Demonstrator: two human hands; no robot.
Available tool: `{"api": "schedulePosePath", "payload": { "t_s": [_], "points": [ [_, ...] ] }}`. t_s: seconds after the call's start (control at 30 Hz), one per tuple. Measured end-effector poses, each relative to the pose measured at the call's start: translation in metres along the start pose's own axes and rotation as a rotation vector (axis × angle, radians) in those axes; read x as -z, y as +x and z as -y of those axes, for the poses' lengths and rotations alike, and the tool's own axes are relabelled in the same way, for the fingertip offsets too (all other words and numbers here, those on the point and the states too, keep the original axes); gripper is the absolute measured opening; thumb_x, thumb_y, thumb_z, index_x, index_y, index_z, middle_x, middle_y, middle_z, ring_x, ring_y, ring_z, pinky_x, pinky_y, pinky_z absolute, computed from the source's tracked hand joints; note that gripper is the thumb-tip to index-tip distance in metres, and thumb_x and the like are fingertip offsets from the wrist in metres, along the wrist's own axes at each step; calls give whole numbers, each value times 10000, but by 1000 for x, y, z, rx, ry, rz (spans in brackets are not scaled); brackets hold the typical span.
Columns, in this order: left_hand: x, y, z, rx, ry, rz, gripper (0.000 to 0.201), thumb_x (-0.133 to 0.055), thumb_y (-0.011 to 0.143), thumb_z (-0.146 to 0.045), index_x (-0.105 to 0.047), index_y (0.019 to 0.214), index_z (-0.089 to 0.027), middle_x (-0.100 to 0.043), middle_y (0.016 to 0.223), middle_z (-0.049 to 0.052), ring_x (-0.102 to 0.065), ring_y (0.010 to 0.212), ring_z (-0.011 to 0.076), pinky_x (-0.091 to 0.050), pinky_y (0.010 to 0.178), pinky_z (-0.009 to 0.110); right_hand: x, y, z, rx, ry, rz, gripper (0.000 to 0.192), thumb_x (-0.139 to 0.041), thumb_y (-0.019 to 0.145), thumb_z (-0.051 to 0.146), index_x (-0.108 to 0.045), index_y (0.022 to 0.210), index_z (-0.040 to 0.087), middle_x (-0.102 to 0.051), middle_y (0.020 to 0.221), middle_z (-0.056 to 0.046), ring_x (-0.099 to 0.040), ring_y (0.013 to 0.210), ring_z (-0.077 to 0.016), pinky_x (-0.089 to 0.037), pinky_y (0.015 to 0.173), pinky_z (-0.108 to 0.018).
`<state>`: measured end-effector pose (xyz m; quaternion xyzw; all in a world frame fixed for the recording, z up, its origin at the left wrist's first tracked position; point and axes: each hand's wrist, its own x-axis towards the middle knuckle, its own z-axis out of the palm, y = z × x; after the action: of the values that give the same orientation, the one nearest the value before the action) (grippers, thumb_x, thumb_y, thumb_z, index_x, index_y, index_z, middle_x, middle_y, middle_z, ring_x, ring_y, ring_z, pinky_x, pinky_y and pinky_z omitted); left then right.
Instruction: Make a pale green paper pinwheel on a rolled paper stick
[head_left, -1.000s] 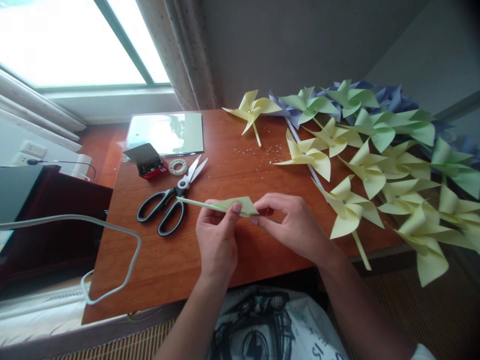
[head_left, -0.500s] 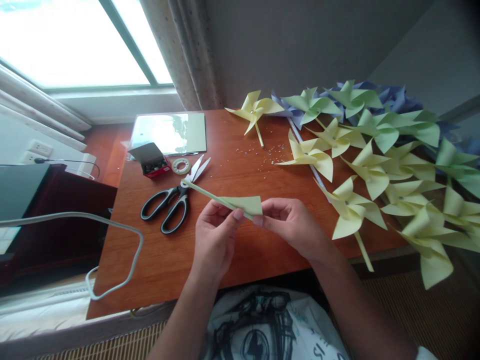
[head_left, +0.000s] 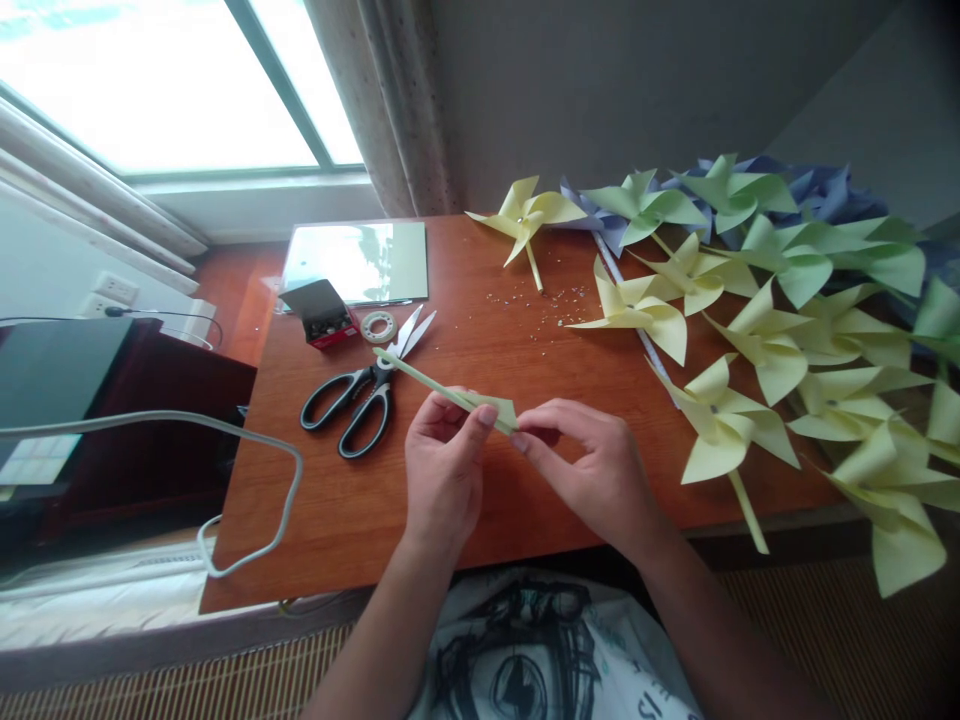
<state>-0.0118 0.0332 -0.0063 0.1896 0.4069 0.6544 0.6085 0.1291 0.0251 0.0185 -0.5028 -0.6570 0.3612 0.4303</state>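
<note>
Both hands meet above the worktop (head_left: 360,520), the left hand (head_left: 444,470) and right hand (head_left: 592,470) each pinching one end of a pale green rolled paper strip (head_left: 450,394) held just above the wood. Its thin tip points at the scissors (head_left: 367,388), which lie beside a tape roll (head_left: 378,325). Finished paper pinwheels (head_left: 757,340) crowd the right side.

Place: home room, craft corner.
Evidence: curtain (head_left: 390,100) by window (head_left: 150,80); wooden surface (head_left: 480,500); wall socket (head_left: 112,290).
</note>
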Motion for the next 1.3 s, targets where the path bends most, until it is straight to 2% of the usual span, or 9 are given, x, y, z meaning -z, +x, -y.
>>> {"api": "schedulePosePath", "payload": {
  "t_s": [0.1,0.27,0.43,0.53,0.6,0.77,0.9,1.03,1.3],
  "points": [
    [3,-1,-2,37,-15,74,189,-884,712,-172,-744,837,-191,-725,828,-13,-668,757,87,-565,739,187,-1,-1,-4,-96,77,20,67,-708,901,243,-755,877,203,-743,831,-34,-670,749,-162,-518,695,-267],
    [7,0,-13,138,-8,215,184,-846,750,-118,-759,884,-209,-774,859,7,-709,798,105,-588,792,216,-2,-1,-11,-374,420,29,125,-787,832,334,-785,869,214,-779,855,-28,-695,780,-167,-545,712,-260],
    [9,4,-19,194,-4,265,209,-860,702,-86,-753,847,-192,-740,833,6,-693,787,117,-595,757,225,2,2,-13,-511,615,152,178,-814,794,368,-797,824,193,-720,723,-1,-601,658,-117,-503,633,-232],
    [9,4,-18,162,18,271,181,-864,690,-92,-748,801,-176,-696,796,0,-657,755,107,-576,720,204,4,2,-13,-525,665,226,197,-786,824,396,-787,814,199,-693,689,17,-564,615,-101,-485,607,-227],
    [9,4,-16,112,29,232,176,-864,693,-101,-737,787,-179,-675,786,-6,-638,744,102,-561,709,195,3,1,-11,-498,630,200,177,-768,843,387,-779,834,211,-723,744,12,-607,663,-113,-503,642,-234],
    [8,3,-13,34,58,141,202,-873,687,-111,-687,732,-174,-642,774,-16,-609,729,88,-530,701,171,-1,-2,-4,-242,248,59,90,-779,838,288,-752,850,202,-749,819,-6,-664,753,-141,-512,699,-244],
    [8,5,-13,67,25,151,197,-864,706,-120,-678,731,-179,-639,770,-21,-631,735,95,-546,729,193,-3,-4,-2,-110,69,9,53,-734,884,251,-756,881,203,-769,828,-13,-681,732,-141,-517,694,-245],
    [10,6,-12,88,-4,181,162,-846,727,-110,-701,745,-180,-647,774,-22,-661,737,100,-569,742,211,-6,-6,-5,-156,101,6,64,-727,896,257,-766,870,213,-792,853,-14,-709,758,-151,-530,705,-243],
    [10,3,-15,79,2,219,216,-855,695,-82,-742,840,-196,-679,856,-5,-678,794,107,-581,764,206,-9,-5,-8,-430,517,36,151,-771,858,356,-769,828,208,-743,719,11,-669,677,-125,-539,646,-217]
  ]
}}
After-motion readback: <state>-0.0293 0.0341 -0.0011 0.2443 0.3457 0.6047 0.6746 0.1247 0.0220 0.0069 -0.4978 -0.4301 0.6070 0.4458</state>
